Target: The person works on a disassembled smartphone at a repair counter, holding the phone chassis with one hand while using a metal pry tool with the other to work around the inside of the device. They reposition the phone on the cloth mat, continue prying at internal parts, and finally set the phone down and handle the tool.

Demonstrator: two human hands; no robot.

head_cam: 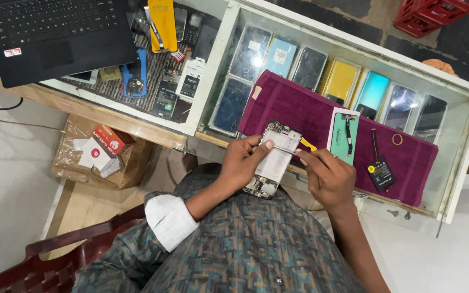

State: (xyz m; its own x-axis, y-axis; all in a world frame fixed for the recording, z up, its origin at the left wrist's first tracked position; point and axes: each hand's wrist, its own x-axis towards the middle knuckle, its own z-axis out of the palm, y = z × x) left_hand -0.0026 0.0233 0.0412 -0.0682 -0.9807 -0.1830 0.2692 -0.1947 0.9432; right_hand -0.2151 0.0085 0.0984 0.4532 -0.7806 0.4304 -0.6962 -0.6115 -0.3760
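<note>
My left hand (243, 161) grips an opened phone (276, 158), its back removed and its inner frame and boards showing, over the near edge of a purple cloth (299, 106). My right hand (328, 176) pinches a thin yellow tool (308, 144) whose tip touches the phone's right edge near the top. Just right of the hands, a teal phone back cover (344, 135) with a flex cable on it lies on the cloth. Further right lie a small black part with a cable (380, 171) and a small ring (397, 139).
The cloth covers a glass display counter (462, 141) with several phones and cases under the glass. A black laptop (55, 35) sits at the far left above more phone parts. A cardboard box (101, 154) stands on the floor below. Red crates (435, 13) stand at the top right.
</note>
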